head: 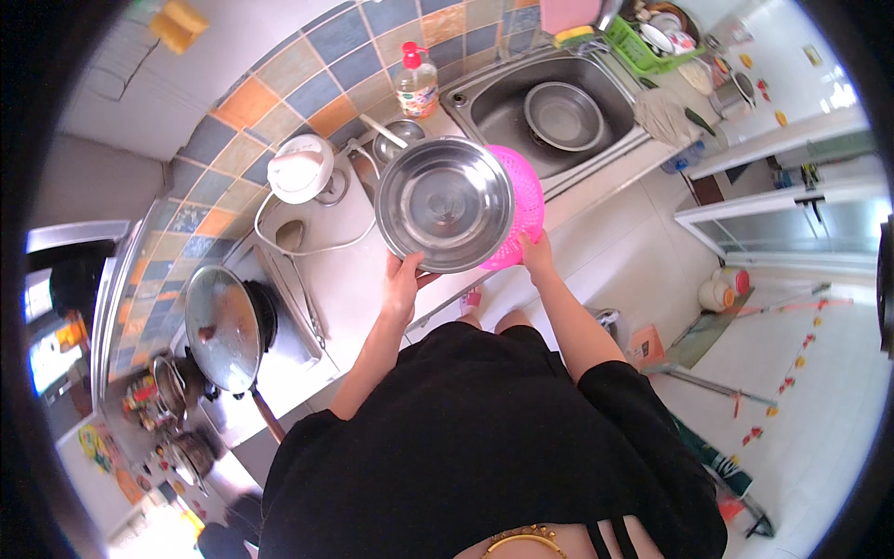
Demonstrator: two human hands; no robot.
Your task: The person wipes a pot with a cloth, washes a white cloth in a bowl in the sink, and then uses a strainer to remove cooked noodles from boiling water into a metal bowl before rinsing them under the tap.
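Observation:
My left hand grips the near rim of a shiny stainless steel basin, thumb on top and fingers beneath. Nothing lies inside the basin. With my right hand I hold the edge of a bright pink plastic colander. The basin covers the colander's left part; whether the two touch cannot be told. Both are held over the front of the white countertop, left of the sink. Another metal basin sits in the sink.
A pump bottle of dish soap stands by the tiled wall. Left are a white corded appliance, a ladle and a glass-lidded pan on the stove. A green basket of dishes stands beyond the sink.

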